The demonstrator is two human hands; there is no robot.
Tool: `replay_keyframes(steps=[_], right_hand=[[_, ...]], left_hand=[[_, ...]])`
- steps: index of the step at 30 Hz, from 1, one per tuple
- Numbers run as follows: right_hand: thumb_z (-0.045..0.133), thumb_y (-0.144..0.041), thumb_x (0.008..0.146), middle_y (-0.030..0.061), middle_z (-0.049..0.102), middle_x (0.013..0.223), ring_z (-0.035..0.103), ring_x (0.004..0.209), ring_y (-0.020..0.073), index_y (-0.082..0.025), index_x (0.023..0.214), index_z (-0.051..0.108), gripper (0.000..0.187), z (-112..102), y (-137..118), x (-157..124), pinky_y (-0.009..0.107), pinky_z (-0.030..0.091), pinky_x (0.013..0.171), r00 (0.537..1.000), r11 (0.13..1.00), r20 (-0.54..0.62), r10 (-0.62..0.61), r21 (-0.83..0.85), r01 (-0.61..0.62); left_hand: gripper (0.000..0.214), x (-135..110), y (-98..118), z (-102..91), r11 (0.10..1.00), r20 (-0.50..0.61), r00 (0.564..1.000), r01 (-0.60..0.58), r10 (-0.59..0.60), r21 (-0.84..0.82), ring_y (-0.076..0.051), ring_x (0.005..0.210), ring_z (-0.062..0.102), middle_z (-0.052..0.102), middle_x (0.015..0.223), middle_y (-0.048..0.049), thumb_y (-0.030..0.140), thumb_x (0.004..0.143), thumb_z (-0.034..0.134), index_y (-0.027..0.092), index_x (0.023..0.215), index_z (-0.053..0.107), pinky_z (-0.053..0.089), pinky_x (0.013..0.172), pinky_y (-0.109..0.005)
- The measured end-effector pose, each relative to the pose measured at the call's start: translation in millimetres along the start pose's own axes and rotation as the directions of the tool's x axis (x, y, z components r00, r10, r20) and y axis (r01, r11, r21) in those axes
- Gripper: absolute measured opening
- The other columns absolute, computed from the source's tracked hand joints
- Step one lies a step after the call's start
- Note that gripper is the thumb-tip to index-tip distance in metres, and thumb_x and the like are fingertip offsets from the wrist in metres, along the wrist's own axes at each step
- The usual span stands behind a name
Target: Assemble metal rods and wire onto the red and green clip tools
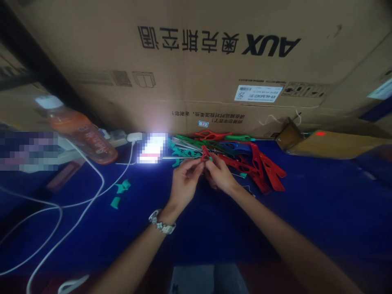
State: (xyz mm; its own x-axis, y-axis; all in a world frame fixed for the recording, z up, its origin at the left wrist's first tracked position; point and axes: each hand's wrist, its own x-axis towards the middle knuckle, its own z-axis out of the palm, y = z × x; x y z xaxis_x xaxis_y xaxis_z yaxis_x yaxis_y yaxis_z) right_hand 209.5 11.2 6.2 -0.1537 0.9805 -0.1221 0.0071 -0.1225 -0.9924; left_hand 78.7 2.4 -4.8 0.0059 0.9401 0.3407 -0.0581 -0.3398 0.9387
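Note:
Both my hands meet over a blue cloth table. My left hand, with a metal watch on its wrist, pinches a small red plastic clip piece between thumb and fingers. My right hand is closed on the same red piece from the right side. Just behind my hands lies a pile of red, green and blue plastic clips, some with thin metal wires.
A large AUX cardboard box walls off the back. At left lie an orange drink bottle, a power strip with white cables, and a glowing phone. Small green pieces lie on the cloth. A wooden box sits at right.

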Motion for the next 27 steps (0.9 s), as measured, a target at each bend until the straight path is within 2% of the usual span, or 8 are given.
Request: replay_keyframes(steps=[3,7,11,15,18,21,24,27], right_hand=[[0.051,-0.040,0.079,-0.0163,0.032,0.038,0.024,0.027,0.0081,-0.028,0.091,0.039,0.020,3.5,-6.8,-4.1,0.017,0.024,0.028,0.996,0.995,-0.016,0.088,0.053,-0.087],[0.050,-0.039,0.077,-0.0147,0.040,0.042,0.028,0.028,0.0078,-0.028,0.091,0.038,0.022,4.3,-8.8,-8.0,0.017,0.027,0.029,0.992,0.980,0.052,0.117,0.158,-0.124],[0.052,-0.041,0.076,-0.0150,0.040,0.040,0.032,0.029,0.0100,-0.028,0.091,0.036,0.025,3.2,-5.5,-8.3,0.019,0.031,0.029,0.995,0.974,0.035,0.097,0.200,-0.102],[0.051,-0.040,0.076,-0.0159,0.040,0.040,0.032,0.028,0.0099,-0.028,0.092,0.034,0.026,4.2,-7.1,-8.9,0.019,0.033,0.030,0.995,0.976,0.031,0.091,0.197,-0.095],[0.052,-0.041,0.076,-0.0152,0.043,0.043,0.034,0.029,0.0096,-0.028,0.095,0.036,0.028,6.1,-9.2,-10.3,0.019,0.033,0.031,0.996,0.978,0.044,0.081,0.190,-0.088],[0.055,-0.044,0.077,-0.0144,0.045,0.047,0.037,0.030,0.0097,-0.028,0.097,0.036,0.031,7.7,-8.6,-10.6,0.019,0.035,0.032,0.998,0.981,0.028,0.055,0.185,-0.059],[0.057,-0.046,0.078,-0.0144,0.045,0.049,0.038,0.032,0.0097,-0.028,0.098,0.036,0.033,8.6,-6.5,-9.6,0.020,0.038,0.032,0.999,0.980,0.021,0.050,0.193,-0.054],[0.057,-0.045,0.079,-0.0147,0.044,0.050,0.038,0.033,0.0093,-0.029,0.098,0.036,0.033,9.2,-5.0,-8.9,0.019,0.038,0.033,0.999,0.977,0.013,0.041,0.209,-0.043]], left_hand=[[0.019,1.7,-2.8,-1.6,0.998,0.027,0.998,0.051,-0.051,-0.022,-0.020,0.091,0.070,0.074,0.101,-0.0062,0.031,0.085,0.070,0.020,0.099,0.077,0.056,0.085,-0.035],[0.017,0.0,1.9,-1.1,0.993,0.060,0.996,0.077,-0.072,-0.088,-0.018,0.086,0.069,0.072,0.096,-0.0054,0.027,0.081,0.071,0.018,0.096,0.073,0.056,0.080,-0.031],[0.025,-4.1,6.3,0.9,0.993,0.075,0.993,0.101,-0.096,-0.058,-0.014,0.076,0.067,0.069,0.084,-0.0012,0.017,0.071,0.077,0.018,0.094,0.066,0.054,0.073,-0.027],[0.020,-4.8,3.6,3.3,0.990,0.069,0.988,0.141,-0.141,0.000,-0.014,0.071,0.064,0.067,0.078,-0.0008,0.020,0.069,0.080,0.017,0.085,0.068,0.052,0.070,-0.026],[0.018,-4.3,0.4,5.9,0.981,0.040,0.982,0.189,-0.187,-0.051,-0.013,0.063,0.062,0.064,0.072,0.0009,0.025,0.067,0.081,0.016,0.076,0.068,0.051,0.062,-0.026],[0.025,-4.4,-1.6,8.2,0.954,0.022,0.967,0.254,-0.254,-0.159,-0.013,0.057,0.060,0.061,0.068,0.0030,0.030,0.065,0.084,0.016,0.077,0.067,0.051,0.056,-0.027],[0.030,-4.4,-2.2,8.9,0.940,-0.017,0.959,0.275,-0.284,-0.203,-0.014,0.063,0.062,0.063,0.071,0.0021,0.028,0.062,0.086,0.016,0.083,0.068,0.052,0.060,-0.026],[0.024,-3.6,-1.5,7.8,0.949,-0.029,0.963,0.257,-0.266,-0.182,-0.014,0.067,0.062,0.065,0.073,0.0008,0.027,0.065,0.083,0.016,0.080,0.067,0.052,0.063,-0.026]])
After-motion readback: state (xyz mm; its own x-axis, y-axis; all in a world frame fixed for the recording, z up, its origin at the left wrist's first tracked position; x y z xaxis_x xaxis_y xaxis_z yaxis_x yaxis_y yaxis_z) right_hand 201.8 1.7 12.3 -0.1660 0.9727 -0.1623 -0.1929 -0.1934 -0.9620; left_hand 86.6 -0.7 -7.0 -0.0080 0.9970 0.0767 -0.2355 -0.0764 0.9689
